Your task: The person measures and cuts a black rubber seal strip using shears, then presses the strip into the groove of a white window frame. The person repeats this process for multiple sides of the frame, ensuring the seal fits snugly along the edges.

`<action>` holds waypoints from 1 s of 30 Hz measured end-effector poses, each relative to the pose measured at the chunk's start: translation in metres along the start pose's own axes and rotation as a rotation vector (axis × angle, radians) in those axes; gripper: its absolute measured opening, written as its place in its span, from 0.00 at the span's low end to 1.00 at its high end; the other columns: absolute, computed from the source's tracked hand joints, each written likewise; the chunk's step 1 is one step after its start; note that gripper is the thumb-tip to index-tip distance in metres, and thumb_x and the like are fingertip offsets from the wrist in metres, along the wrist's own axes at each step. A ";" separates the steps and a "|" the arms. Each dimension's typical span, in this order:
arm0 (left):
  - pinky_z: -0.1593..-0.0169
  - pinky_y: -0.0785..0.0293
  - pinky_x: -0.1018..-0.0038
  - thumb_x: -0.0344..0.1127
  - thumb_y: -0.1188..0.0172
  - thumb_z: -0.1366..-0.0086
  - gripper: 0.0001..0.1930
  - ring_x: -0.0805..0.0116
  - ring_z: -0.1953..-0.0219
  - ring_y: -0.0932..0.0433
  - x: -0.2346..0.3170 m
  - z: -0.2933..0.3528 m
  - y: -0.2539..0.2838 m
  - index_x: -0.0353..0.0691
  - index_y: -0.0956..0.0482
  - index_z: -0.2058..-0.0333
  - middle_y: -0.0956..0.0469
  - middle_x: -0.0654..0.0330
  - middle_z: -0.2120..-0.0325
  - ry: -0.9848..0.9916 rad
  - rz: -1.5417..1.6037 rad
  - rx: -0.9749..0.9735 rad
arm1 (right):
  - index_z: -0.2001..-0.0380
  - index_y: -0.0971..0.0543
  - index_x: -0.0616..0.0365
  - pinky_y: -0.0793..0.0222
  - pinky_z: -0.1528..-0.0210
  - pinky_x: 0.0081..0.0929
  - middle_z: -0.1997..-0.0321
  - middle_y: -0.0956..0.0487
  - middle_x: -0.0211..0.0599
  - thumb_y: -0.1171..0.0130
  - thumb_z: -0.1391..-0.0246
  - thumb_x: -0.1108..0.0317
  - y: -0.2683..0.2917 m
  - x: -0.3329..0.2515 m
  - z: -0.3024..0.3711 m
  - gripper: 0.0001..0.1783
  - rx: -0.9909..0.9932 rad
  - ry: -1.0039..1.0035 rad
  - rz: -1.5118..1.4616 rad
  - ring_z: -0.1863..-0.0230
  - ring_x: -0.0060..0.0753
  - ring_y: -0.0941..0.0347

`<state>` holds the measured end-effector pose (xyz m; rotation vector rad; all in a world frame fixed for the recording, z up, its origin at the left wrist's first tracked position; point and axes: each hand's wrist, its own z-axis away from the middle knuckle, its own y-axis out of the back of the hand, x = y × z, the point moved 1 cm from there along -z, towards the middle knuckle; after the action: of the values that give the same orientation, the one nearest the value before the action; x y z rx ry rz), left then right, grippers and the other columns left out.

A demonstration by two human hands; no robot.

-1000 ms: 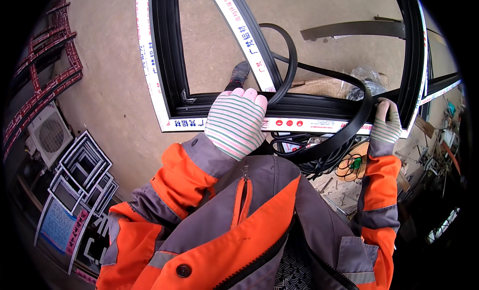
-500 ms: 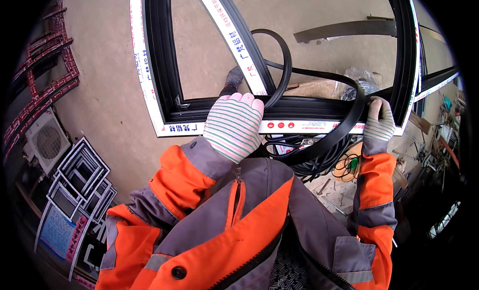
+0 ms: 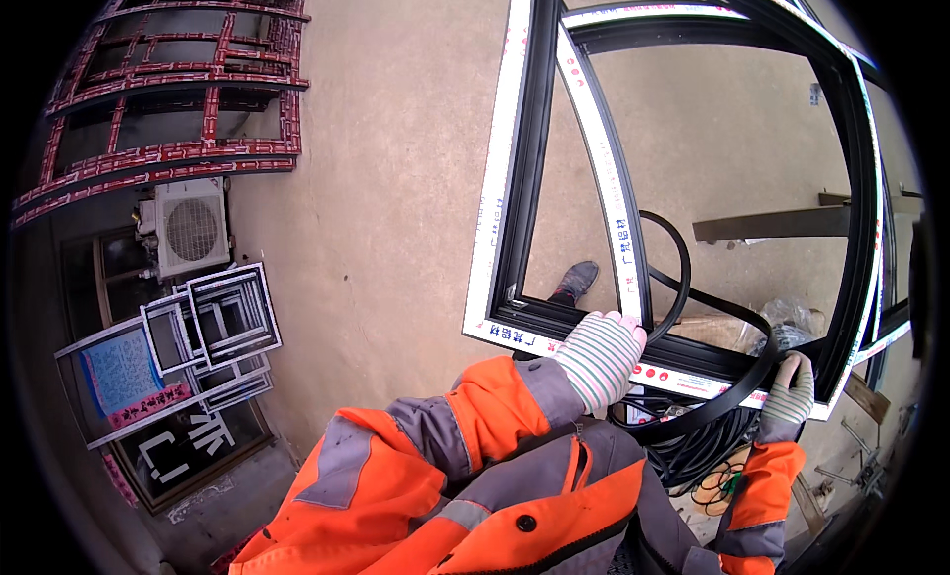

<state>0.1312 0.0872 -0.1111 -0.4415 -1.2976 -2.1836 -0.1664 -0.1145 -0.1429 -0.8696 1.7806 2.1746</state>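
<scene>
A black window frame (image 3: 503, 246) with white printed protective film lies in front of me, with an upright divider bar (image 3: 606, 174). My left hand (image 3: 601, 362), in a striped glove with pink fingertips, is closed over the lower bar beside the divider's foot. A black rubber strip (image 3: 683, 258) loops up from its fingertips; what lies under them is hidden. Another bend of the strip crosses the lower bar and passes below my left wrist. My right hand (image 3: 790, 392), gloved too, curls its fingers on the lower bar near the right corner, close beside that bend.
A coil of black strip or cable (image 3: 693, 461) lies below the lower bar. Clear plastic wrap (image 3: 789, 323) and a dark flat bar (image 3: 772, 225) are seen through the frame. Red-wrapped frames (image 3: 213, 110), an outdoor air-conditioner unit (image 3: 193, 229) and small white frames (image 3: 233, 318) are at left.
My view has swung left, so the frame and both hands appear farther right and lower. Both hands keep about the same places on the lower bar, and the strip's loops look much the same.
</scene>
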 end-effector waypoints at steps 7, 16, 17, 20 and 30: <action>0.54 0.27 0.63 0.36 0.35 0.50 0.15 0.54 0.58 0.22 -0.001 0.013 0.001 0.36 0.22 0.64 0.22 0.53 0.65 -0.044 0.020 0.062 | 0.59 0.22 0.65 0.31 0.57 0.29 0.64 0.19 0.42 0.51 0.31 0.59 -0.004 0.002 -0.003 0.18 -0.008 0.025 -0.023 0.65 0.35 0.27; 0.52 0.25 0.63 0.38 0.31 0.53 0.16 0.55 0.57 0.20 0.014 0.022 0.016 0.37 0.19 0.65 0.20 0.53 0.67 0.023 0.008 0.113 | 0.51 0.22 0.69 0.30 0.51 0.30 0.57 0.18 0.48 0.50 0.32 0.53 -0.003 0.008 -0.003 0.25 0.027 -0.010 0.051 0.61 0.39 0.24; 0.54 0.24 0.64 0.38 0.31 0.54 0.16 0.55 0.59 0.19 0.016 0.019 0.019 0.37 0.18 0.66 0.19 0.53 0.68 0.047 0.021 0.045 | 0.51 0.23 0.69 0.30 0.51 0.30 0.57 0.18 0.48 0.50 0.32 0.53 -0.003 0.009 -0.004 0.26 0.034 -0.002 0.069 0.60 0.40 0.24; 0.56 0.23 0.65 0.38 0.31 0.54 0.14 0.56 0.61 0.18 0.016 0.016 0.014 0.37 0.18 0.69 0.19 0.54 0.69 0.031 0.032 0.051 | 0.50 0.23 0.70 0.30 0.50 0.30 0.55 0.18 0.50 0.49 0.32 0.52 -0.003 0.009 -0.005 0.27 0.028 -0.016 0.086 0.59 0.41 0.24; 0.57 0.24 0.64 0.39 0.33 0.54 0.15 0.57 0.63 0.20 0.011 0.011 -0.009 0.38 0.19 0.68 0.21 0.57 0.70 -0.096 -0.086 0.149 | 0.48 0.24 0.67 0.30 0.50 0.31 0.54 0.17 0.47 0.53 0.32 0.45 -0.005 0.024 -0.012 0.32 -0.003 -0.051 0.135 0.56 0.40 0.22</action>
<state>0.1167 0.0970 -0.1067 -0.4432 -1.5457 -2.1389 -0.1795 -0.1298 -0.1621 -0.7077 1.8614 2.2599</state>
